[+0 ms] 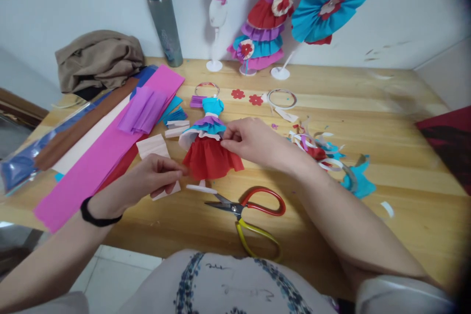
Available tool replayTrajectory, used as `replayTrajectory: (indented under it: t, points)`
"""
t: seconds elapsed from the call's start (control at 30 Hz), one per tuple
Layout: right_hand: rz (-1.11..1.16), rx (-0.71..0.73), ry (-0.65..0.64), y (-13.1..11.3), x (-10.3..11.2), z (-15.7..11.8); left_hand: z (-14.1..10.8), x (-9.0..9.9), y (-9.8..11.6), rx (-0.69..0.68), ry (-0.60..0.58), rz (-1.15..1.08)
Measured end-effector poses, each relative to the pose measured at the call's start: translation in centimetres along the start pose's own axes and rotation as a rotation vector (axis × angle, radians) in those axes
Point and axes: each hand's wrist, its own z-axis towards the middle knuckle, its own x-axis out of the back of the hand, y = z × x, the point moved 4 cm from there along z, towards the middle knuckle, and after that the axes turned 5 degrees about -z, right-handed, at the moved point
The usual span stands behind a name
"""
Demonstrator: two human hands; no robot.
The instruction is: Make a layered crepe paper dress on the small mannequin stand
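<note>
A small doll-like dress form lies on the table in a crepe-paper dress (212, 159), with a turquoise top, purple, blue and white ruffles, and a red skirt. My right hand (250, 140) pinches the right end of the ruffles, just above the red skirt. On the other side, my left hand (162, 176) is closed with fingertips near the skirt's left edge; whether something thin is between them cannot be made out. Scissors (234, 209) with one red and one yellow handle lie partly spread below the skirt, beside the form's white base (201, 189).
Crepe-paper sheets (110, 157) lie at left, with a brown cloth (99, 59) behind. A bottle (164, 29), a bare dress form (218, 12) and dressed forms (265, 34) stand along the wall. Red paper flowers (255, 100), a tape roll (281, 98) and paper scraps (316, 149) are at right.
</note>
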Motion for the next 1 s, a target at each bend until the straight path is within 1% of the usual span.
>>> replayTrajectory:
  t: [0.1,0.17,0.23,0.4,0.47,0.57,0.67,0.77,1.0]
  points:
    - [0.118,0.008,-0.021,-0.3,0.1,-0.3,0.1,-0.6,-1.0,-0.021,0.097,-0.133]
    - [0.229,0.017,-0.054,-0.3,-0.1,-0.5,0.1,-1.2,-1.4,-0.009,0.111,-0.243]
    - [0.334,0.023,-0.098,-0.2,-0.3,-0.5,0.0,-1.6,-1.6,0.035,0.116,-0.382]
    - [0.466,0.036,-0.177,-0.3,-0.7,-0.6,-0.2,-2.3,-2.6,0.252,0.205,-0.727]
    - [0.510,0.024,-0.209,-0.5,-0.9,-0.6,-0.1,-2.5,-2.6,0.282,0.210,-0.822]
    - [0.558,0.011,-0.238,-0.6,-1.2,-0.6,0.4,-2.8,-2.3,0.275,0.196,-0.893]
    - [0.550,0.061,-0.211,-0.8,-1.1,-0.6,0.7,-3.1,-1.9,0.243,0.198,-0.919]
    - [0.495,0.117,-0.163,-0.9,-1.0,-0.5,0.8,-3.3,-1.6,0.197,0.220,-0.951]
    - [0.323,0.186,-0.008,-1.2,-0.9,-0.9,0.7,-3.3,-1.6,0.103,0.369,-1.021]
